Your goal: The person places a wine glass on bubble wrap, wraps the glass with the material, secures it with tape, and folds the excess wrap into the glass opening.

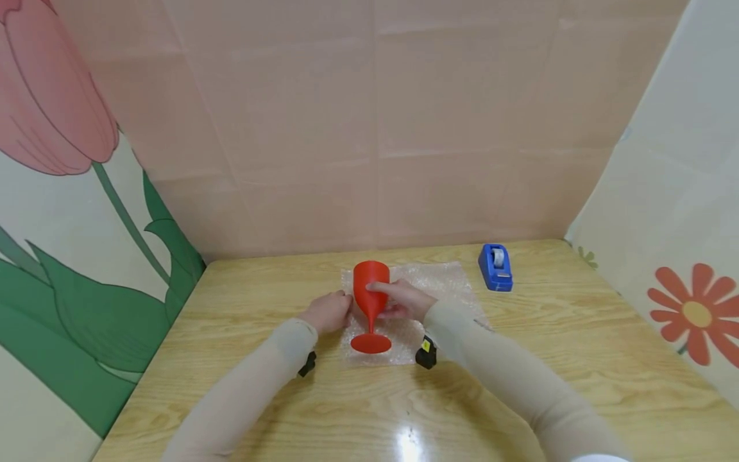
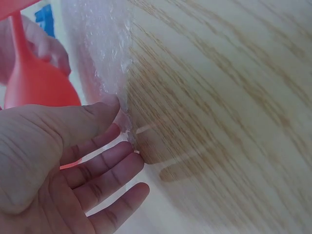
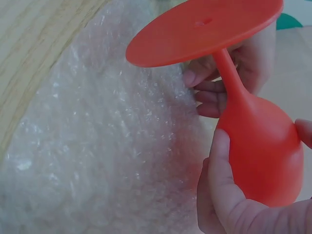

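My right hand [image 1: 405,299] grips a red plastic goblet [image 3: 265,151] by its bowl, thumb and fingers on opposite sides. The goblet's round foot [image 1: 371,344] points toward me and its bowl points away. Under it, a sheet of clear bubble wrap [image 3: 102,131] lies spread on the table. My left hand [image 2: 73,151] is at the sheet's left edge, pinching it between thumb and fingers. In the right wrist view the left hand's fingers show behind the goblet's stem.
A blue tape dispenser [image 1: 496,268] with a roll of tape stands at the back right, just past the bubble wrap. The wooden table [image 1: 254,289] meets a pink backdrop [image 1: 358,160] at its far edge. Flower-printed panels rise on both sides.
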### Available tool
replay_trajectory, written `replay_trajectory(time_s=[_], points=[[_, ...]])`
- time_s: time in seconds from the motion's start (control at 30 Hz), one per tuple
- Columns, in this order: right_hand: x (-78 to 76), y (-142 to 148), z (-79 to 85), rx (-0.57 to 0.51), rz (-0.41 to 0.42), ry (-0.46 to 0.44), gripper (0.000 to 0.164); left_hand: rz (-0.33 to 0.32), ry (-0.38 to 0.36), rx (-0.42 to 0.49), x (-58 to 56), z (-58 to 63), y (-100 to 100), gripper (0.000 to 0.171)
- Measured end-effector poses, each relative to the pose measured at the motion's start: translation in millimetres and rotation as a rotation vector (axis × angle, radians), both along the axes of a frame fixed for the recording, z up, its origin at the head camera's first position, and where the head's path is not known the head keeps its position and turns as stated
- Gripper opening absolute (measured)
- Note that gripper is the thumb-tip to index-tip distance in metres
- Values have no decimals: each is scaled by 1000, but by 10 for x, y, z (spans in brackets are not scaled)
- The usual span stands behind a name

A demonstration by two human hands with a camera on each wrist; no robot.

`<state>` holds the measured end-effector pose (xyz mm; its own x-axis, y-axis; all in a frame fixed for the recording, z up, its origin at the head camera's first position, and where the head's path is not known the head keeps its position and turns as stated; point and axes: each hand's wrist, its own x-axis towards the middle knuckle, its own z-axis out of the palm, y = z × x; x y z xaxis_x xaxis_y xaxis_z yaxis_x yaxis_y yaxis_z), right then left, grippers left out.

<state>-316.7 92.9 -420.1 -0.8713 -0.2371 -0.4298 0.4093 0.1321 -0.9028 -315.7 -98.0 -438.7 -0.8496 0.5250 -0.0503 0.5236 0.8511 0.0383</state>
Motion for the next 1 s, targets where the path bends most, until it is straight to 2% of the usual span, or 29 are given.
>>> replay_trajectory(time_s=[0.23, 0.43, 0.57, 0.7, 0.8, 0.9, 0.97, 1.0], points=[[-40, -21, -94, 4, -15, -6, 54, 17, -28, 0, 2, 13, 10, 15], [-40, -41, -108, 28, -52, -24, 62, 16, -31, 8, -10, 1, 6, 16], [-53, -46, -120, 32, -63, -32, 65, 23, -98, 59, -31, 32, -16, 17], [-64, -39, -145, 22, -77, -42, 65, 115, -245, 237, -70, 96, -60, 29], [-67, -30, -160, 19, -87, -50, 64, 261, -374, 412, -102, 128, -94, 48], [-65, -16, -163, 14, -86, -46, 60, 418, -573, 673, -124, 134, -104, 58], [-65, -17, -161, 10, -84, -43, 58, 503, -704, 857, -125, 131, -110, 52], [-64, -17, -159, 7, -81, -42, 57, 534, -752, 928, -126, 129, -112, 44]])
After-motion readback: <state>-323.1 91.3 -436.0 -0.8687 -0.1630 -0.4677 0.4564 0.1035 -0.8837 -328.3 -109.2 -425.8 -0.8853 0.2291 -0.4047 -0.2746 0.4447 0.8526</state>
